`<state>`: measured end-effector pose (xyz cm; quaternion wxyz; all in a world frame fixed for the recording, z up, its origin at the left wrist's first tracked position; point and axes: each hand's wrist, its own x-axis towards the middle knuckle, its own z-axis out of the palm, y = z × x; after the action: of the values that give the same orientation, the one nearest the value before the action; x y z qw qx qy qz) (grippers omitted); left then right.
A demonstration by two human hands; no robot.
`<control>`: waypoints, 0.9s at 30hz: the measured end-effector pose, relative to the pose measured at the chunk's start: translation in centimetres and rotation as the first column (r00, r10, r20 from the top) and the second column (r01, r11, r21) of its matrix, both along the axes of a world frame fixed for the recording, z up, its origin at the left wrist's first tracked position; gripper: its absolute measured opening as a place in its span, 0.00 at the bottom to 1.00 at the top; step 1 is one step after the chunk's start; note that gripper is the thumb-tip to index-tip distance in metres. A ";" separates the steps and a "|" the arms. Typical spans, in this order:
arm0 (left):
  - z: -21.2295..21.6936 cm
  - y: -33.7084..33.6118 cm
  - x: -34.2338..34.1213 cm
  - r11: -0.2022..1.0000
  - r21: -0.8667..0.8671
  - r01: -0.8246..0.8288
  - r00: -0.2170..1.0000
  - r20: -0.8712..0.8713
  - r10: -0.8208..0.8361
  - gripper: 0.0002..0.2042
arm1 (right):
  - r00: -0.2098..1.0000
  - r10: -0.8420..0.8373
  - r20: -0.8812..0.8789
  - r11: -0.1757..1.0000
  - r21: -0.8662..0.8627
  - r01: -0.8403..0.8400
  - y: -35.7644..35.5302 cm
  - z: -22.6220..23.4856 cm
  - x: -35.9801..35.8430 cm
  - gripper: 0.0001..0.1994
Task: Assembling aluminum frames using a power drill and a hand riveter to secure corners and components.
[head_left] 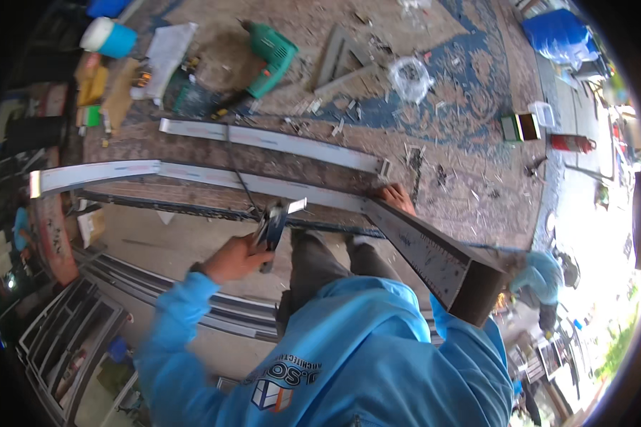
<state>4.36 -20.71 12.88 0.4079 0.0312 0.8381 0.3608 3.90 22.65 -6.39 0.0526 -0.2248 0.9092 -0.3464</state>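
Note:
My left hand (233, 257) is closed around a dark hand tool (271, 231) with a bright metal piece at its top; its exact kind is unclear. My right hand (397, 198) grips the far end of a dark box-section metal profile (434, 260) with white film on one side. The profile's open end points back toward my right arm. Its far end meets a long film-covered strip (256, 182) along the table's near edge; whether they are joined, I cannot tell. Beyond lies a shorter film-covered strip (278, 144). A thin dark cord crosses both strips toward the tool.
A green power drill (271, 60), a triangular metal frame (342, 62) and a clear roll (410, 78) lie on the worn, scrap-littered table cover (470, 167). A red bottle (572, 144) is at the far right. Long profiles (192, 302) lie below left. Another person (541, 277) crouches at right.

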 end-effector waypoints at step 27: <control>-9.8 16.3 -27.8 0.961 -0.080 -0.265 0.504 -0.861 0.067 0.39 | 0.489 -0.868 0.089 0.491 0.005 0.871 -5.9 7.7 18.0 0.08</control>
<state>-23.42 -4.43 3.12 -0.0896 0.0810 0.9607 0.2500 21.94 16.78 1.35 -0.0976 0.2773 0.8883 -0.3528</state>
